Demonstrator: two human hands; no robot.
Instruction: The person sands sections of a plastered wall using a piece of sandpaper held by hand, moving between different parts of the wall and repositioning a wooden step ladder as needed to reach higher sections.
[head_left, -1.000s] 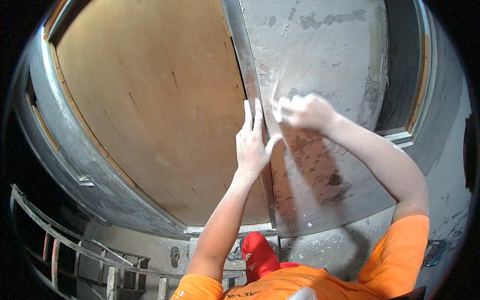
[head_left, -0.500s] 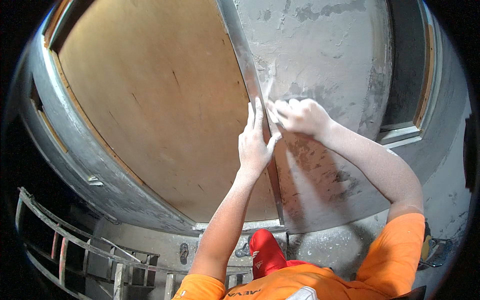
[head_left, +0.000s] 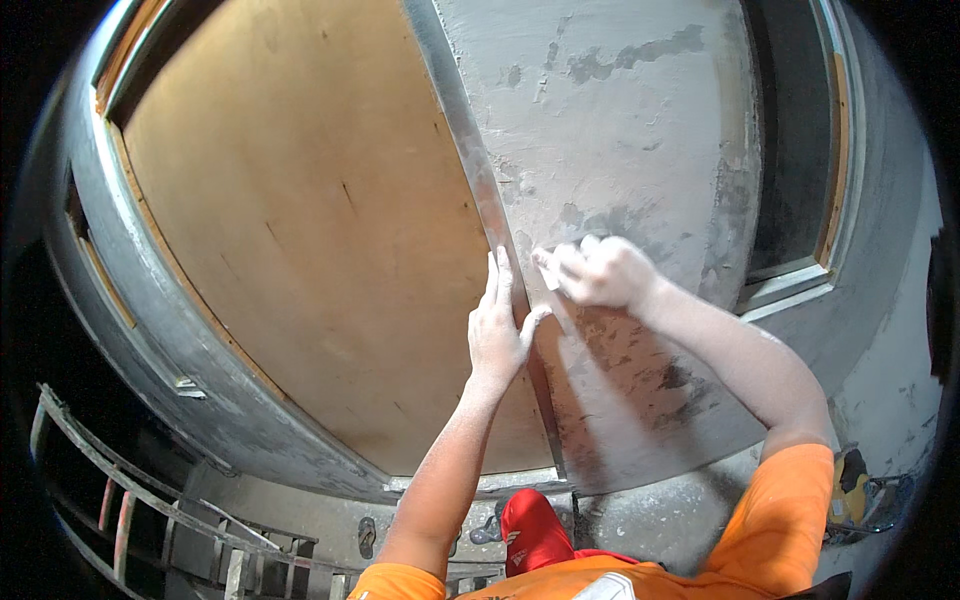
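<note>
A long metal straightedge (head_left: 480,182) runs along the border between a brown wooden panel (head_left: 300,230) and a rough, grey-plastered wall (head_left: 610,130). My left hand (head_left: 497,335) clasps it at mid-length, the fingers stretched up along it and the thumb out on its right side. Just to the right, close to the plaster, my right hand (head_left: 605,272) is closed with its fingers curled in. What it grips is hidden by the fingers and blurred. White dust coats both hands and forearms.
A dark window opening (head_left: 800,140) with a pale frame lies to the right. A metal ladder-like frame (head_left: 130,490) stands at the lower left. Sandals (head_left: 367,537) lie on the dusty floor, and a yellow and black item (head_left: 852,490) sits at the lower right.
The view has shifted, so the panel and both hands sit lower in it. My right hand has moved slightly down relative to the wall; my left hand keeps its place on the straightedge.
</note>
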